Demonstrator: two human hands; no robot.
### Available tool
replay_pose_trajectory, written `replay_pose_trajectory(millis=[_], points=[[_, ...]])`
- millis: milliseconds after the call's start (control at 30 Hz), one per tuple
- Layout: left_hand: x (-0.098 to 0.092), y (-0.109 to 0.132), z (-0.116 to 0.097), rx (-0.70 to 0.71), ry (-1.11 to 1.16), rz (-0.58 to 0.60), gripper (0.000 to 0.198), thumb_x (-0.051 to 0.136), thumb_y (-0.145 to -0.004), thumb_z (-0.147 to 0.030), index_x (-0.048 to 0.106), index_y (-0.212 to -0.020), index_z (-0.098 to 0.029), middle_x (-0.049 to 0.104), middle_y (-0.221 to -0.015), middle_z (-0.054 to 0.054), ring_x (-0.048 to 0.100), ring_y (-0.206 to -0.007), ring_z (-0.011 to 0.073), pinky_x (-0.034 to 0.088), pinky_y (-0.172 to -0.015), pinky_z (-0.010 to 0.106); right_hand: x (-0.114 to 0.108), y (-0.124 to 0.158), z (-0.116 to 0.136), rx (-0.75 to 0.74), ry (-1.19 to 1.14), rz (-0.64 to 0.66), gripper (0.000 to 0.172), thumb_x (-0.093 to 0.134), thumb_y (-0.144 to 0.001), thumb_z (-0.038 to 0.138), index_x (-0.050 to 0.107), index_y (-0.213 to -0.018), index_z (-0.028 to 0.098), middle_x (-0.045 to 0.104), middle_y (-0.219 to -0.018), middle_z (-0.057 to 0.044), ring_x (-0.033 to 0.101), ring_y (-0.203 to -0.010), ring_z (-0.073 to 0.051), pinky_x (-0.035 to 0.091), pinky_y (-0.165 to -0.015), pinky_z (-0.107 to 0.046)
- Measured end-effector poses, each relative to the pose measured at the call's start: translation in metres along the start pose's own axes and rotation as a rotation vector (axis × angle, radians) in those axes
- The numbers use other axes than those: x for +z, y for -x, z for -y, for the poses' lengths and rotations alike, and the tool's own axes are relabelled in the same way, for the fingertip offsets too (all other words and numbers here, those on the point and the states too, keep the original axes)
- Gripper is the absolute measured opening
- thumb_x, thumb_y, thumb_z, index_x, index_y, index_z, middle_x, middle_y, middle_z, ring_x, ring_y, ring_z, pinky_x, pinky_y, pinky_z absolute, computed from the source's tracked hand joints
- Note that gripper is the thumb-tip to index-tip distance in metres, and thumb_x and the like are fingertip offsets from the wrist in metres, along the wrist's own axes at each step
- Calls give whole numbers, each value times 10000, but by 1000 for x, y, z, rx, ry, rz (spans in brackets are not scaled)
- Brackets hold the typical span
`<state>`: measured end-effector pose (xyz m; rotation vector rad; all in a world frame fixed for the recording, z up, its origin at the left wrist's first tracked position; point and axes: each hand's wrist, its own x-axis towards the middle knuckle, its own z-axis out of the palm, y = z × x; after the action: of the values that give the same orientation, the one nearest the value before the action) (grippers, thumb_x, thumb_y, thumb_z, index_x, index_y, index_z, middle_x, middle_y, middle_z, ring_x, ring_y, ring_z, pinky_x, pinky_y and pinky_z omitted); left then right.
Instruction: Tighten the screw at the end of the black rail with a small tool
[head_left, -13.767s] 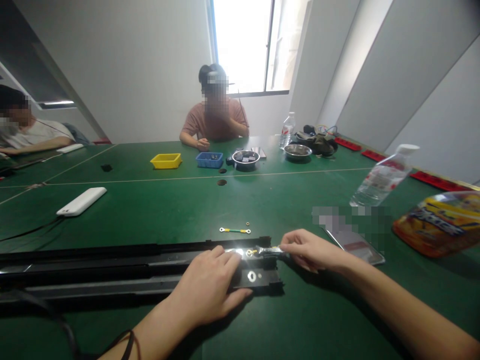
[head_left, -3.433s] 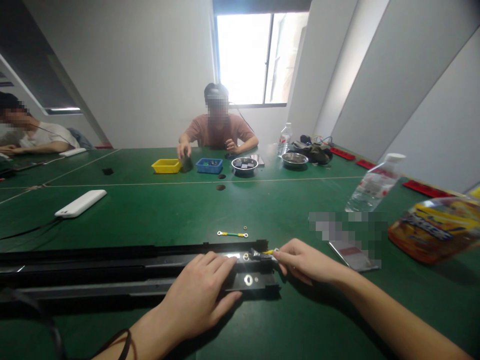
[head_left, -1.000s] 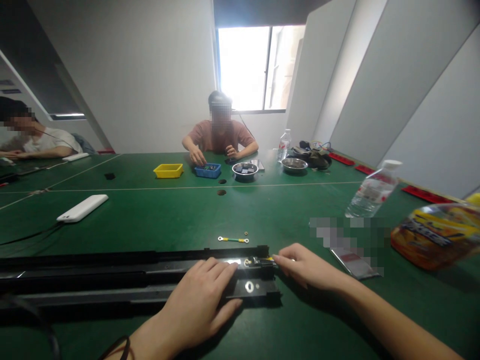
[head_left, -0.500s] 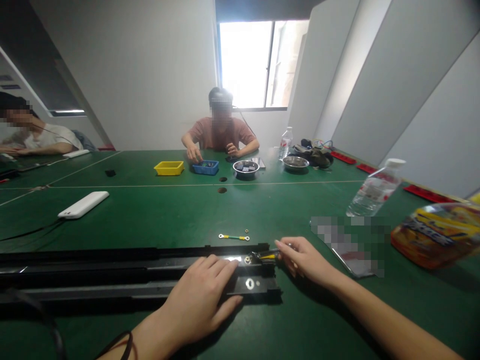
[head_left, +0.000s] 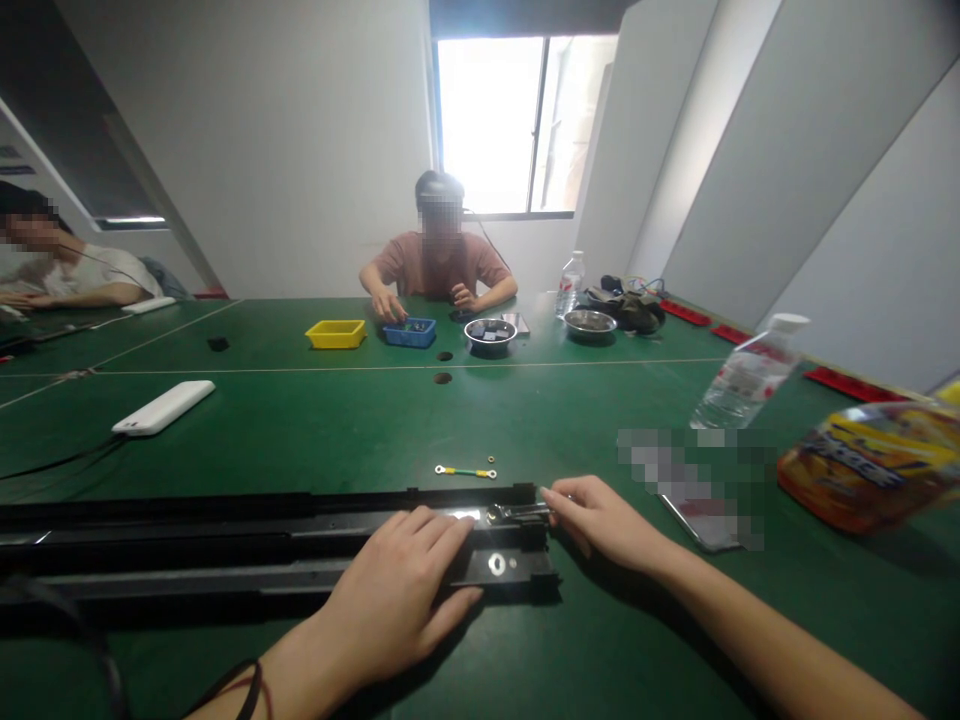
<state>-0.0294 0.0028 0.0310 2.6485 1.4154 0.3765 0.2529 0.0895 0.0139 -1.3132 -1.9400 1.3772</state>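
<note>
A long black metal rail assembly (head_left: 292,578) lies across the table in front of me. My left hand (head_left: 409,580) rests flat over it near its right end, fingers stretched and thumb apart. At that end my right hand (head_left: 592,515) pinches the handle of a metal wrench (head_left: 521,512). The wrench's head sits at a small round fastener in the rail's upper channel, whose details are too small to tell. Nearer me, a bare bright ring-shaped hole (head_left: 497,565) shows in the rail. Beyond the rail lie a green-yellow cable with ring lugs (head_left: 465,472) and a small nut (head_left: 491,460).
A white power bank (head_left: 165,408) lies at left. To the right are a phone (head_left: 697,510), a water bottle (head_left: 750,375) and an orange bottle (head_left: 862,470). Farther back stand a yellow tray (head_left: 335,336), a blue tray (head_left: 410,335) and metal bowls (head_left: 491,345), with a person seated behind.
My right hand has turned slightly and shifted a little left with the wrench, which now lies more level along the channel. The left hand stays in place on the rail.
</note>
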Motion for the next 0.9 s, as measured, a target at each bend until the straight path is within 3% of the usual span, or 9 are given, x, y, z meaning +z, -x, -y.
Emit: replay_pose_trajectory(millis=[467,667,900], points=[[-1,0,0,-15,18,24,487,610,-958,-420,509,-1403,-251,650,-1273,69,576,-1107,296,480,-964,484,-1,3,2,64,125,10,470,516,-968,552,595,-698,175,452,-501,42,434,-416,-114,292,-430,-235],[0,1,1,-18,15,27,500,616,-953,-432,509,-1404,-246,651,-1273,76,575,-1105,300,481,-957,483,-4,6,5,-42,300,40,533,486,-995,537,652,-668,150,518,-564,1,488,-555,-134,342,-542,-248],[1,0,1,-11,7,21,499,611,-958,-431,505,-1409,-246,654,-1274,76,577,-1111,299,481,-959,481,-6,8,4,137,87,141,530,457,-984,607,576,-698,177,399,-473,58,384,-370,-95,238,-362,-208]])
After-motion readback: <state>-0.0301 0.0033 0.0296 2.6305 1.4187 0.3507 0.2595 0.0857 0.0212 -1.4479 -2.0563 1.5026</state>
